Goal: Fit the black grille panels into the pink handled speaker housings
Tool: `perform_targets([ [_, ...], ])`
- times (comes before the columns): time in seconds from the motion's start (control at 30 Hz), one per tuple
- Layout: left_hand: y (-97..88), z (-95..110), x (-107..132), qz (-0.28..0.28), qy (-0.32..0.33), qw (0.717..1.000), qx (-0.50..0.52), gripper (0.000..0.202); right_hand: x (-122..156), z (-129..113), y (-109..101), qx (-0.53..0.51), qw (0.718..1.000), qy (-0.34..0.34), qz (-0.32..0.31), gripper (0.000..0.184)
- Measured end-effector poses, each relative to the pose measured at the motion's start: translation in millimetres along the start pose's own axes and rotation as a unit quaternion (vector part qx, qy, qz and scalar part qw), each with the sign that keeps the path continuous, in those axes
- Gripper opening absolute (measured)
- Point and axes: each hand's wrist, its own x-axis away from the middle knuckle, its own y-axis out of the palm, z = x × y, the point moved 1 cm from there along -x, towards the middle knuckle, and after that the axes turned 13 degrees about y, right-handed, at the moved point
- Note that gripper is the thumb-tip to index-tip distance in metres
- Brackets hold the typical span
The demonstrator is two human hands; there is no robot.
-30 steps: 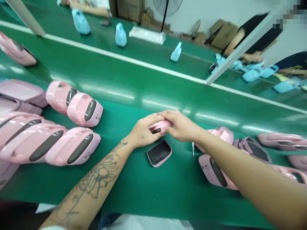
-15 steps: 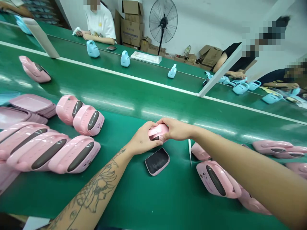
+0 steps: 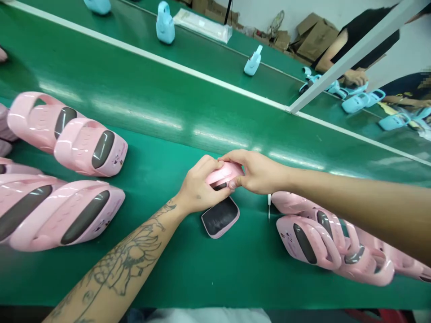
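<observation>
Both hands grip one small pink casing point(image 3: 225, 174) over the middle of the green belt point(image 3: 188, 264). My left hand point(image 3: 197, 188) wraps it from the left and below. My right hand point(image 3: 257, 171) pinches it from the right, thumb under its edge. Just below the hands a flat pink panel with a dark face point(image 3: 220, 216) lies on the belt. A thin white tool point(image 3: 269, 204) lies to the right of it.
Several pink handled casings with dark windows lie at the left point(image 3: 90, 147) and at the right point(image 3: 306, 242). Beyond a white stripe point(image 3: 188, 72), light blue casings point(image 3: 164, 23) stand on the far belt. Other people's arms point(image 3: 353, 77) rest at the top right.
The view has tilted down and moved closer. Both hands stay on the pink casing, which has turned slightly between them. The dark-faced panel has not moved.
</observation>
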Motion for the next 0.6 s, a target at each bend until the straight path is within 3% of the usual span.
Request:
perform_targets([
  [0.17,-16.1,-8.3,-5.8,-0.057,-0.114,0.992,0.028,0.052,-4.3,15.5,-2.2,-0.062,0.998,-0.021,-0.016,0.048],
  [0.37,-23.7,-9.0,-10.7,-0.070,-0.102,0.992,0.026,0.053,8.2,36.0,3.9,-0.098,0.995,-0.018,0.005,0.082],
  [0.6,-22.0,-5.5,-10.2,-0.083,-0.093,0.991,0.054,0.054,14.9,36.8,9.2,-0.091,0.996,-0.004,0.004,0.090],
])
